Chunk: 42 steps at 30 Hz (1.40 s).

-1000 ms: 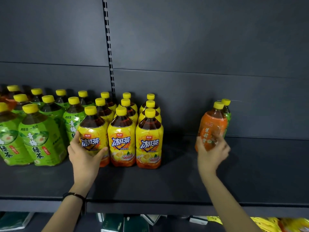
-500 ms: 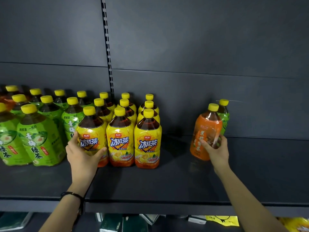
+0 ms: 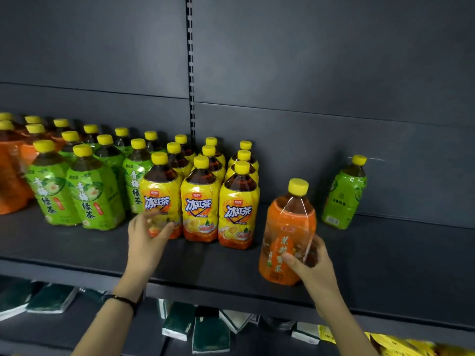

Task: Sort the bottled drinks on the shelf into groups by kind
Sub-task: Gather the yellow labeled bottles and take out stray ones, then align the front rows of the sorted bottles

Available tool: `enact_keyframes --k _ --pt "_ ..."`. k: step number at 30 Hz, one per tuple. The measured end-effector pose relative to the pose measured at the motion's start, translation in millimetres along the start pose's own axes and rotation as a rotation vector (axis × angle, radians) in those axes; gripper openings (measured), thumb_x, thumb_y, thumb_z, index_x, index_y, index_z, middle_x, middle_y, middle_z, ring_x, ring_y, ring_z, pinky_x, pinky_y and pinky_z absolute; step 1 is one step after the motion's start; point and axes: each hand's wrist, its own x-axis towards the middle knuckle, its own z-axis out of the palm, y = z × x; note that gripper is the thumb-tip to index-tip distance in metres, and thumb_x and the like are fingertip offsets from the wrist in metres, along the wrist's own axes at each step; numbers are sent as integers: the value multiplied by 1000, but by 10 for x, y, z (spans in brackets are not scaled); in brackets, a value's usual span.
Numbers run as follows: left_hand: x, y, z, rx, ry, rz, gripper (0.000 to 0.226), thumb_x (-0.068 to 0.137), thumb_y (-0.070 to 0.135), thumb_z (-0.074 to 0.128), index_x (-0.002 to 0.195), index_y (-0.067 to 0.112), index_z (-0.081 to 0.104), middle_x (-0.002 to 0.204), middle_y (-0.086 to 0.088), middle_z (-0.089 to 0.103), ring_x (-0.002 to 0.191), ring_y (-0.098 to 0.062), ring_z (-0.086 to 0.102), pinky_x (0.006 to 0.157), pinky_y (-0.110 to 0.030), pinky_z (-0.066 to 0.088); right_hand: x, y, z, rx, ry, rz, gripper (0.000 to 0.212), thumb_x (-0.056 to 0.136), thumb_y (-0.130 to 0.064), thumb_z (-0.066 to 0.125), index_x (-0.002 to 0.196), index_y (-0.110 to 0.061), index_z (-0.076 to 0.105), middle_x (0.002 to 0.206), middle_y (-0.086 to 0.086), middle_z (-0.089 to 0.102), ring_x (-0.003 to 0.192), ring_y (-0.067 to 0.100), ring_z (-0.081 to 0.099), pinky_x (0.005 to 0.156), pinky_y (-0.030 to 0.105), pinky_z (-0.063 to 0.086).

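Right hand (image 3: pixel 312 265) has pulled the orange bottle (image 3: pixel 286 235) off the back toward the shelf (image 3: pixel 385 265) front edge, gripping it, leaving one stray green bottle (image 3: pixel 344 196) at the back; left hand (image 3: pixel 146 236), fingers spread, rests on the yellow bottle (image 3: pixel 160 199).

Orange bottles (image 3: pixel 12 176) cut off, blurred

Dark grey back panel (image 3: pixel 321 60) – slotted upright (image 3: pixel 190 60) – dim light.
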Motion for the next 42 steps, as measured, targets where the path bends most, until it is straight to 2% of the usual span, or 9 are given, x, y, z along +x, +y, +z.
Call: enact_keyframes --k 2,8,11,15,22,29,35,38,42 --pt "-304 210 34 -115 -112 -63 44 63 57 72 97 33 59 108 3 65 105 -20 63 92 -40 51 -109 -26 110 0 -65 9 74 64 -28 84 125 -37 43 116 -10 59 103 5 57 68 17 47" --pt "-889 815 217 -383 -562 -52 91 57 63 78 134 33 42 131 15 56 120 0 54 95 -23 48 -332 -80 549 39 -261 -16 78 53 -35 92 120 -37 53 111 -11 67 93 0 67 68 16 53" --pt "-931 864 179 -460 -512 -106 94 53 46 87 133 31 41 123 1 63 111 -12 63 86 -27 53 -435 -67 802 60 -320 -24 83 53 -38 90 126 -37 52 115 -12 66 98 -1 65 72 18 54" --pt "-843 788 -139 -495 -371 -99 100 40 48 93 126 22 50 114 -3 69 105 -20 67 79 -28 55 -484 -68 1147 30 -403 -40 87 51 -47 88 131 -37 52 117 -13 67 105 4 64 82 25 56" --pt "-483 443 -969 -438 -190 -124 101 27 62 89 115 27 54 100 6 72 94 -12 70 69 -23 56 -458 -193 2005 1 -616 -39 59 67 -56 78 120 -46 54 121 -18 64 111 0 60 89 24 53" --pt "192 -207 -2273 -340 -152 -141 103 25 65 87 116 33 52 106 1 68 93 -8 69 64 -22 56 -281 -234 3082 -76 -247 -205 29 86 -25 69 108 -40 57 118 -17 59 111 2 56 98 31 48" --pt "777 -735 -3086 -316 -102 -149 101 29 68 84 118 29 54 108 2 69 95 -15 68 70 -31 55 43 -335 4040 -202 -186 -223 74 81 -37 72 144 -30 34 147 -6 36 133 13 38 108 41 39" --pt "1043 -916 -3280 -341 -67 -147 77 45 53 80 114 29 56 108 2 69 96 -16 68 70 -28 54 154 -317 4362 -217 -125 -186 78 79 -36 74 145 -27 32 146 -3 39 134 17 38 109 45 38" --pt "1360 -1053 -3406 -300 -69 -83 87 45 51 77 124 27 48 111 11 64 93 0 66 66 -18 53 144 -227 4581 -204 -23 -189 75 80 -31 74 142 -24 33 136 -3 47 126 14 43 107 43 39"
